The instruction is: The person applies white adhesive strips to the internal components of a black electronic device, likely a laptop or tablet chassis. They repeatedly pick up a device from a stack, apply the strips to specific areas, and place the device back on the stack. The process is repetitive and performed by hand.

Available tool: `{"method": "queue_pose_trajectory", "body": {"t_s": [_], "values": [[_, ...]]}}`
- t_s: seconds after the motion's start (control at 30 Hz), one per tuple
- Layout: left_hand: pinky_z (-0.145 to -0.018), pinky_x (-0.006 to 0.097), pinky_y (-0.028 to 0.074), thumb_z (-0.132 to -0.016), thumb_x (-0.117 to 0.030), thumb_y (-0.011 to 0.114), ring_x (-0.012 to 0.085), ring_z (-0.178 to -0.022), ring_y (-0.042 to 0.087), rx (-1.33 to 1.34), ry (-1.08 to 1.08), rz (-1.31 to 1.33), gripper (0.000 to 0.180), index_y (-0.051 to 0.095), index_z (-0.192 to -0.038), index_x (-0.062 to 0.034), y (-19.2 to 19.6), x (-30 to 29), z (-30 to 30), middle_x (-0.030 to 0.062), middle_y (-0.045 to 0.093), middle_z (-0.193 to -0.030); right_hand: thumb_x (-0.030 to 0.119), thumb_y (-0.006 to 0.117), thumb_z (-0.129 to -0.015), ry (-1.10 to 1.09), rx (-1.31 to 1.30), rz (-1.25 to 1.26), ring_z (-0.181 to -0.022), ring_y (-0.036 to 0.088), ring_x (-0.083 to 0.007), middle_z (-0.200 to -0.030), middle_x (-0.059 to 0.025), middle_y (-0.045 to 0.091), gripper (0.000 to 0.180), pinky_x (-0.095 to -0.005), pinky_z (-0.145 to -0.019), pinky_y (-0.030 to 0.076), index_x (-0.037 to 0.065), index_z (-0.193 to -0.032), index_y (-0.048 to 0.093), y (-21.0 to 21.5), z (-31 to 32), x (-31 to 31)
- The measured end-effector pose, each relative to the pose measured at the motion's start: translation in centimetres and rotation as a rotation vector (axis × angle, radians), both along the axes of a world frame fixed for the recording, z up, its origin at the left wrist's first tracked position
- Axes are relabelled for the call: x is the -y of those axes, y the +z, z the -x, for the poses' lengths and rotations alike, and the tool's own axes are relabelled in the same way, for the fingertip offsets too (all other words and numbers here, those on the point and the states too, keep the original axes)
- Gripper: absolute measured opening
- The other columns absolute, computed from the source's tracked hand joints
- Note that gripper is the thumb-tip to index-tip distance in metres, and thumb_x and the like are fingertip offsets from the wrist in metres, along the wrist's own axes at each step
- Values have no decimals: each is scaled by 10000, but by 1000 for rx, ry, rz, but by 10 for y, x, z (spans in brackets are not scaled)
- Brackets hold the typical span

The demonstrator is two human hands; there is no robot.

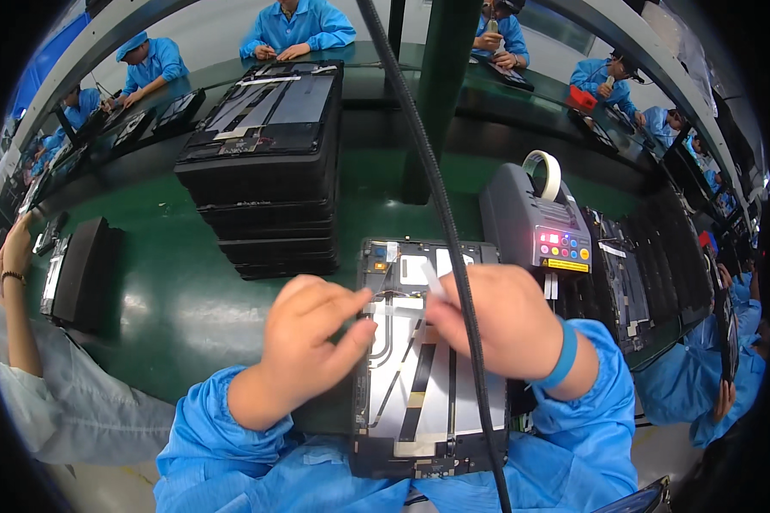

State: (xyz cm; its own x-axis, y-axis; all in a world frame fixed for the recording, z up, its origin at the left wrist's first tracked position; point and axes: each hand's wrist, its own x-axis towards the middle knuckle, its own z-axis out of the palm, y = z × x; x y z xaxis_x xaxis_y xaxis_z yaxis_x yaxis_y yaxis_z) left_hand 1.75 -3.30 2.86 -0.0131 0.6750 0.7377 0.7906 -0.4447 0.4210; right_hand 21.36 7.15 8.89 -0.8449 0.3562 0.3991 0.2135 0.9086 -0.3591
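Note:
In front of me lies an opened tablet housing (391, 389), its inner side up, with silver panels, dark flex cables and small boards along its edges. My right hand (509, 321), wearing a blue wristband (563, 354), pinches a short strip of whitish tape (433, 280) above the housing's upper part. Left of it, my left hand (312, 338) hovers over the housing's left edge. Its thumb and forefinger are apart, with nothing plainly between them. A faint translucent band lies between the two hands; I cannot tell whether it is tape.
A tall stack of similar housings (265, 184) stands ahead left. A grey tape dispenser (535, 218) with a tape roll (541, 174) is ahead right, beside upright housings (620, 274). A black cable (428, 154) hangs across the view. A neighbour's arm (21, 299) reaches in at left.

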Motion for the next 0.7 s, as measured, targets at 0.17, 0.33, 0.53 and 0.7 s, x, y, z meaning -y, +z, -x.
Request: {"method": "queue_pose_trajectory", "body": {"t_s": [0.17,0.33,0.53,0.7], "values": [[-734,386,442,-689,-151,726,284,-855,544,-143,91,37,214,691,-884,-69,-13,-8,7,94,597,-911,137,647,-788,98,58,166,-747,612,-332,-793,-132,623,237,-415,-649,485,56,-975,526,-7,27,-21],[-796,414,429,-733,-193,692,308,-905,522,-192,39,51,221,673,-922,-80,-20,-9,12,99,567,-972,39,681,-745,97,98,50,-752,645,-303,-796,-121,646,270,-379,-646,505,34,-978,544,-8,49,-33],[-807,422,424,-748,-201,682,313,-916,509,-197,2,48,220,664,-928,-75,-20,-10,14,105,552,-972,18,643,-742,115,93,40,-707,625,-300,-706,-110,609,245,-386,-626,493,23,-961,534,-20,69,-46],[-859,450,404,-744,-249,678,340,-966,491,-91,-9,68,273,664,-954,-75,-27,-14,18,128,539,-1024,46,647,-733,-130,229,221,-666,638,-290,-690,-116,618,270,-370,-604,493,4,-967,519,-15,61,-31]]}}
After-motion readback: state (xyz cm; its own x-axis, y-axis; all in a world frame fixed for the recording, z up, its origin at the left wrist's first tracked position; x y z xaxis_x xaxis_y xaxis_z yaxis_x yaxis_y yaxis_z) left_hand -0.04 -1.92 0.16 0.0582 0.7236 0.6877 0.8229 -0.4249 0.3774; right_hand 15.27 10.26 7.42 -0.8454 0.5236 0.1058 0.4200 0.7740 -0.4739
